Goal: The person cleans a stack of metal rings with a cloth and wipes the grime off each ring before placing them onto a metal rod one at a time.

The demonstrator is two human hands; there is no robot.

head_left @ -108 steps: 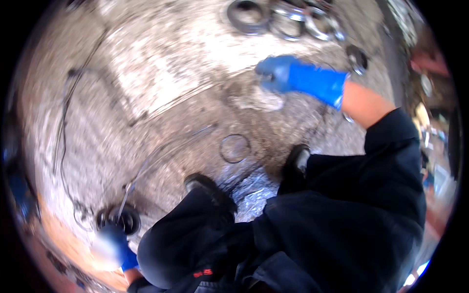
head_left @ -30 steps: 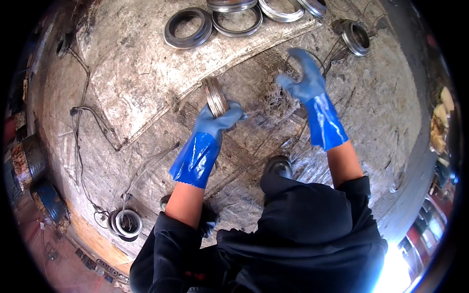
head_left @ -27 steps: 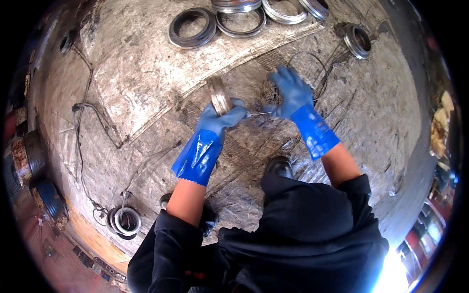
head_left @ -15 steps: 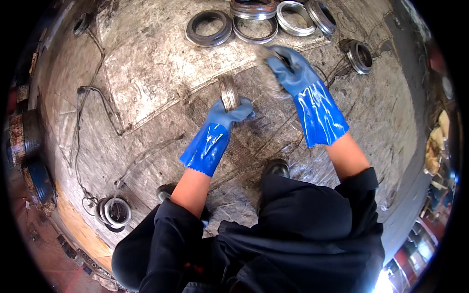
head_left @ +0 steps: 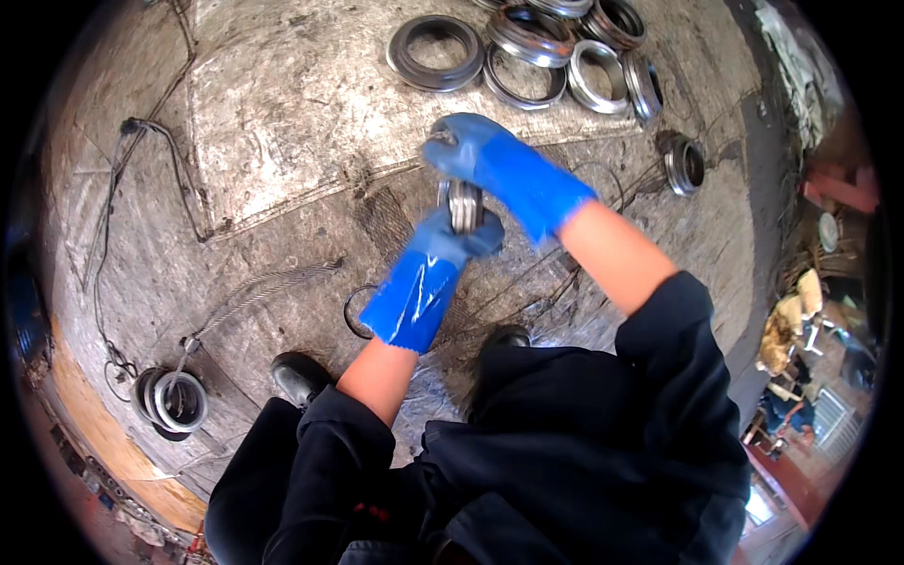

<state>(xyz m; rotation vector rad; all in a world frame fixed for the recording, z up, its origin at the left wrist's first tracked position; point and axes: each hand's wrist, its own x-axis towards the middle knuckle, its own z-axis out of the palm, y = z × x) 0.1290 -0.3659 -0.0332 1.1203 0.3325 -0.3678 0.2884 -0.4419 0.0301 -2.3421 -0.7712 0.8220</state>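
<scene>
Both my hands wear long blue rubber gloves. In the middle of the view, my left hand (head_left: 441, 237) is closed round a grey metal ring (head_left: 466, 207) with a grooved outer side, held up on edge above the floor. Just beyond the ring is my right hand (head_left: 466, 148), its fingers curled in and slightly smeared by motion. What it holds, if anything, is hidden. Next to the left glove's cuff a thin dark ring (head_left: 352, 311) lies on the floor, partly covered by the glove.
Several metal rings lie at the far side, among them a wide grey ring (head_left: 435, 54) and a rusty ring (head_left: 530, 36). Another ring stack (head_left: 685, 165) sits at the right. A wire rope (head_left: 268, 287) runs toward rings (head_left: 182, 403) at the lower left. My shoe (head_left: 301, 377) is nearby.
My right hand has swung left to just beyond the held ring, and the grey blur beside it is gone. The ring is tilted differently in my left hand. The whole view has shifted.
</scene>
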